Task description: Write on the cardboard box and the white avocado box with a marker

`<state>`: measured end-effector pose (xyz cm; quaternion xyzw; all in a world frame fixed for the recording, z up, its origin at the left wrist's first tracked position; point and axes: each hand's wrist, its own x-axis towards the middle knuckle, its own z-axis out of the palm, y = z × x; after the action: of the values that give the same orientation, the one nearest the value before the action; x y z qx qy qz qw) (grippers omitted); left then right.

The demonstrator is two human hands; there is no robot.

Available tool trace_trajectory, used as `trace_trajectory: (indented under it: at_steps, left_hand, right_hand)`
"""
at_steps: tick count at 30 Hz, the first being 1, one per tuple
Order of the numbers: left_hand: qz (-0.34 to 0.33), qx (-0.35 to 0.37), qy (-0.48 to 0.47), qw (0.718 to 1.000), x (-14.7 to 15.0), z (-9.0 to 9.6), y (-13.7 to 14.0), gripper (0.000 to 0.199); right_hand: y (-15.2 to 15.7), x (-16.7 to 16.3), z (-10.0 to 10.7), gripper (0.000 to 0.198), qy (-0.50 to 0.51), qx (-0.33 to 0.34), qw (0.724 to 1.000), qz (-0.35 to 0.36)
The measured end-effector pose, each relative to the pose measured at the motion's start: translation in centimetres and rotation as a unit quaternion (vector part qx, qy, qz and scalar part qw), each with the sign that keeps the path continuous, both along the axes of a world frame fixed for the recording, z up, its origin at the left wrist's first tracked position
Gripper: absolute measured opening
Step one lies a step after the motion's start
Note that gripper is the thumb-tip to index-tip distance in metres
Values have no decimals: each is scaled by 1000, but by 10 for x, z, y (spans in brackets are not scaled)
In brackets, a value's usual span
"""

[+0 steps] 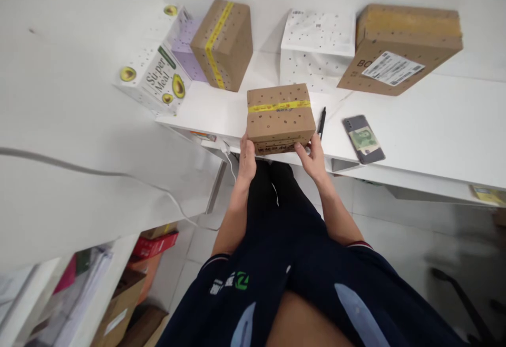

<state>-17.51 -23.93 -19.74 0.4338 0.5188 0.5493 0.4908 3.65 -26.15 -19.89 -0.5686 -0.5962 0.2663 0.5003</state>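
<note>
Cardboard box [280,117] — brown, dotted with small dark spots, one yellow tape band across its top — sits at the near edge of the white bench [415,131]. Its long axis runs left to right, parallel with that edge. The left hand [247,158] and right hand [313,157] clasp its near corners — fingers spread and pressed on the sides, holding it. A black pen [321,122] lies just right.
</note>
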Motion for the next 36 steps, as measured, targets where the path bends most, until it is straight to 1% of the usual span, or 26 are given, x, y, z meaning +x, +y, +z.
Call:
trace_trajectory:
  at_steps: [3, 7, 10, 13, 16, 19, 22, 25, 30, 33, 36]
  left_hand:
    - [-17, 40, 53, 998, 0, 13, 1, 66]
    - [-21, 70, 119, 990, 1, 33, -3, 64]
    - [-32, 67, 123, 990, 2, 43, -9, 65]
    - [-40, 50, 91, 994, 2, 48, -13, 61]
    - [-38, 26, 45, 998, 0, 51, -13, 59]
    - [-43, 10, 43, 998, -3, 53, -11, 66]
    - [-45, 28, 87, 995, -5, 55, -7, 71]
    - [-38, 61, 116, 991, -5, 54, -2, 68]
    - [-43, 53, 91, 994, -5, 54, 8, 68]
    - [-52, 50, 83, 994, -8, 52, 12, 67]
    - [-57, 59, 70, 994, -12, 48, 15, 62]
  right_hand:
    - [7, 2, 9, 60, -8, 2, 1000, -15]
    - [12, 5, 29, 61, -26, 11, 999, -39]
    - [11, 8, 42, 58, -39, 29, 998, -50]
    - [8, 10, 50, 55, -31, 50, 997, -55]
    - [8, 10, 52, 54, -14, 57, 997, -55]
    - [9, 7, 49, 52, -8, 51, 997, -63]
    - [10, 3, 45, 53, -6, 48, 995, -85]
    - [11, 0, 44, 55, 1, 35, 994, -107]
    - [15, -6, 50, 62, 6, -4, 989, -145]
    - [21, -9, 52, 64, -4, -3, 988, -154]
    - [27, -12, 53, 66, 19, -6, 986, -166]
